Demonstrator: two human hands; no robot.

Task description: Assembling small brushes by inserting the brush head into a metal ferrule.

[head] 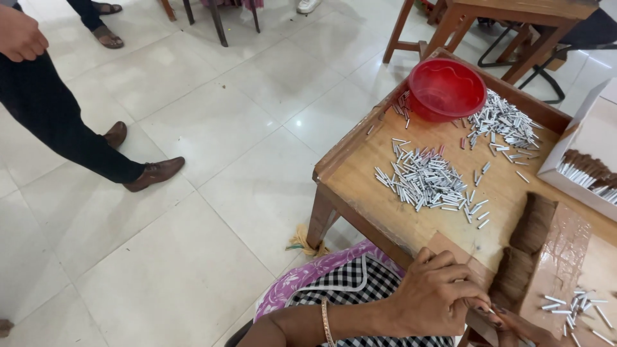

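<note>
My left hand [437, 292] curls in a closed grip pinching brown fibres [514, 276] at the wooden desk [360, 173] edge, meeting my right hand [520, 328], whose grip I cannot tell

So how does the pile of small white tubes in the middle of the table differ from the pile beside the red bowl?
The middle pile lies nearer the table's front edge and the left hand; the bowl-side pile sits further back, right of the red bowl. The middle pile looks denser and broader; the bowl-side pile is strung out in a diagonal band. Both are loose short whitish tubes lying flat on the wooden table.
</note>
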